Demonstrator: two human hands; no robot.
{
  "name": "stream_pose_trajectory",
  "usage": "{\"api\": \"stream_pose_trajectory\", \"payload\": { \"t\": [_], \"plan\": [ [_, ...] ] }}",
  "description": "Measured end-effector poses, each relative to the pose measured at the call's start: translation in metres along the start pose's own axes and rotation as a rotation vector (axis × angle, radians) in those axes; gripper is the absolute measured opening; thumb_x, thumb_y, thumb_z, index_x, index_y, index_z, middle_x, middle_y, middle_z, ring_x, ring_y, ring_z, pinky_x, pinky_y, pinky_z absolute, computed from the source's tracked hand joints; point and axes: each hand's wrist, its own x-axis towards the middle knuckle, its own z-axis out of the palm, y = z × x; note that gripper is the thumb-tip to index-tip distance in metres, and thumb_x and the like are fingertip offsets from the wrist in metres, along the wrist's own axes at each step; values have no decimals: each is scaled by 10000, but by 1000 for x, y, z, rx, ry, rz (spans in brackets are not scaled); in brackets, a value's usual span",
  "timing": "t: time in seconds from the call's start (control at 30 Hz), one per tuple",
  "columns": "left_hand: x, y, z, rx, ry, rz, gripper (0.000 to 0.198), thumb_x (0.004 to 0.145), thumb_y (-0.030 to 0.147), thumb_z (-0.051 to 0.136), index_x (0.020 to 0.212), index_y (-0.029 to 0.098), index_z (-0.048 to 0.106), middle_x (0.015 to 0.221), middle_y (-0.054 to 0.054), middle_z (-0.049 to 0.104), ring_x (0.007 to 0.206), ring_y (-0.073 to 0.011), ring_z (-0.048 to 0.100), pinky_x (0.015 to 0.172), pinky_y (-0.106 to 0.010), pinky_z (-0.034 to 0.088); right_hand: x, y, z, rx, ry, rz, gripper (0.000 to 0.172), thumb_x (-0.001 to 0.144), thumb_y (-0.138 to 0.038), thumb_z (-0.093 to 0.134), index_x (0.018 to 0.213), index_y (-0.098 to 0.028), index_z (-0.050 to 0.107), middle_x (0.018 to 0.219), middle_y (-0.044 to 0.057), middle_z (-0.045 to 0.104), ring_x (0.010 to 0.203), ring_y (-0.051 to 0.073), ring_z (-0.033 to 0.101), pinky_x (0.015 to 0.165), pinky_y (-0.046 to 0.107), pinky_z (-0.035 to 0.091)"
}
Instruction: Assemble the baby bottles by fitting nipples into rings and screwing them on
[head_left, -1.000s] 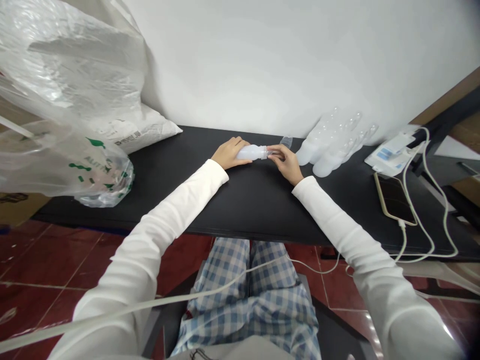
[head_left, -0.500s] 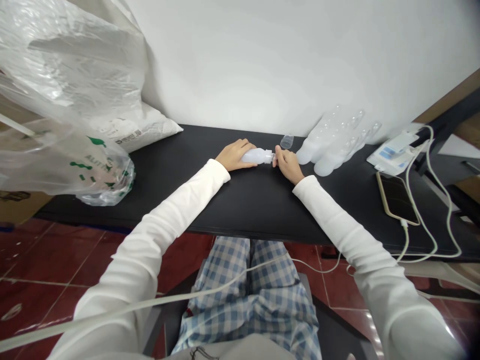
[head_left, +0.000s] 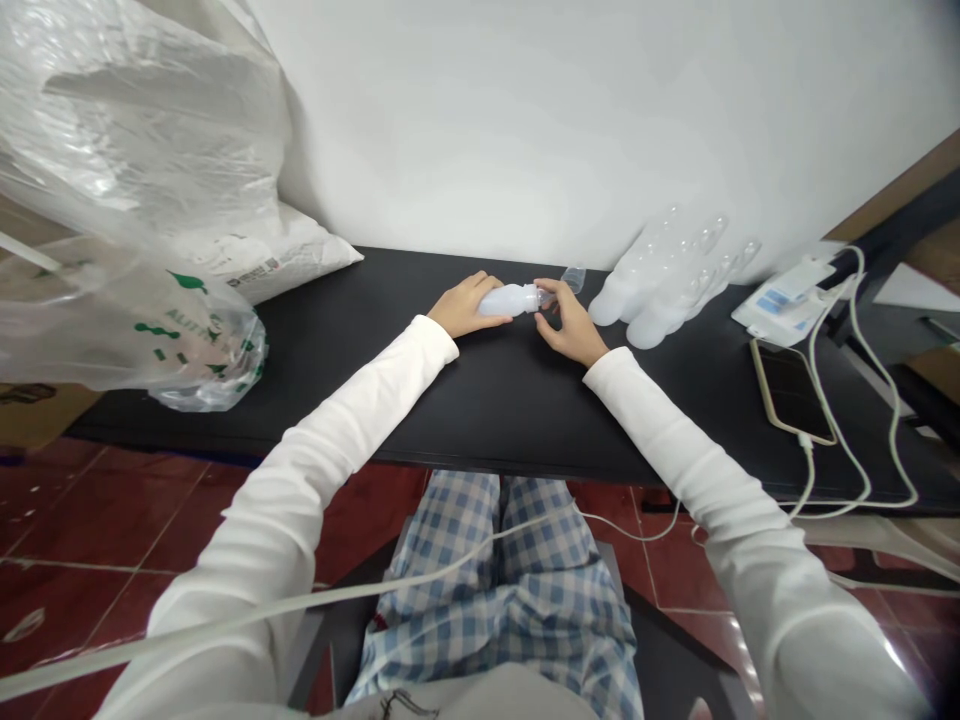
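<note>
A frosted white plastic bottle (head_left: 508, 300) lies on its side, low over the black table. My left hand (head_left: 461, 308) is closed around its base end, thumb on the near side. The bottle's clear neck and tip point right, toward my right hand (head_left: 570, 328). That hand's thumb and fingers stand apart on either side of the tip, so it looks open; whether any finger touches the tip I cannot tell. Just behind my right hand is a clear plastic cap (head_left: 575, 279). Beyond it lie several similar bottles (head_left: 667, 285) with clear tops, piled against the wall.
At the left, a big white sack (head_left: 187, 170) and a clear plastic bag (head_left: 195, 340) with green print cover the table's end. On the right are a white box-like device (head_left: 784, 302), a phone (head_left: 795, 392) and white cables (head_left: 862, 455). A cable also crosses my lap.
My right hand's fingers have spread from a closed pinch on the bottle's tip. My left hand keeps its hold, and the bottle has barely moved.
</note>
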Motion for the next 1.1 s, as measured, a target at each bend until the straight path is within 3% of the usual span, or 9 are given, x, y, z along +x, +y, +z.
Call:
{"api": "stream_pose_trajectory", "payload": {
  "t": [0.2,0.3,0.4,0.57,0.7,0.8,0.9,1.0,1.1],
  "plan": [
    [1,0,0,50,-16,5,545,859,518,733,1261,169,615,1190,-128,644,1120,-271,639,954,-385,535,1,7,-5,-9,-35,57,488,953,-539,573,1328,-227,576,1148,96,692,827,208,634,840,389,550],
    [1,-2,0,80,-33,50,537,857,517,732,1256,175,622,1190,-131,648,1141,-284,628,954,-391,530,3,6,-5,-32,-56,113,489,960,-654,502,1074,-207,665,937,78,696,778,204,614,774,362,522],
    [2,-2,2,101,-40,90,531,860,527,724,1248,177,628,1171,-131,651,1130,-285,631,929,-385,533,5,6,-5,-48,-62,173,622,948,-771,391,807,-217,636,787,54,653,715,188,584,715,339,483],
    [2,1,4,106,-48,108,530,864,519,723,1259,180,624,1193,-133,648,1123,-280,639,889,-367,540,6,8,-5,-74,-48,192,747,956,-814,226,653,-224,569,707,41,595,681,179,552,741,348,454],
    [2,6,3,116,-64,86,527,865,501,731,1262,172,619,1213,-140,646,1135,-285,634,905,-374,536,5,7,-3,-190,-17,202,698,1002,-744,193,731,-221,568,778,62,625,778,215,588,827,393,426],
    [3,8,2,93,-74,68,518,869,491,728,1263,174,614,1214,-136,640,1143,-285,627,932,-388,532,3,3,-2,-179,25,210,540,1033,-655,290,1003,-222,612,978,78,693,899,237,624,920,428,404],
    [2,8,1,56,-63,48,515,874,508,714,1264,187,612,1203,-121,635,1147,-276,621,945,-384,531,2,1,-1,-130,-16,163,473,989,-645,458,1174,-225,576,1133,92,703,995,266,640,969,451,396],
    [2,5,0,42,-62,33,531,874,541,702,1269,198,614,1189,-111,631,1144,-271,616,937,-377,534,2,2,-1,-117,-70,113,514,911,-659,601,1202,-236,566,1149,98,705,1008,289,640,973,456,403],
    [2,4,0,48,-75,51,546,868,559,704,1276,205,624,1182,-111,632,1137,-276,616,925,-375,532,3,6,-1,-134,-77,117,467,898,-661,624,1100,-240,600,1000,79,711,913,273,630,957,447,404]
  ]
}}
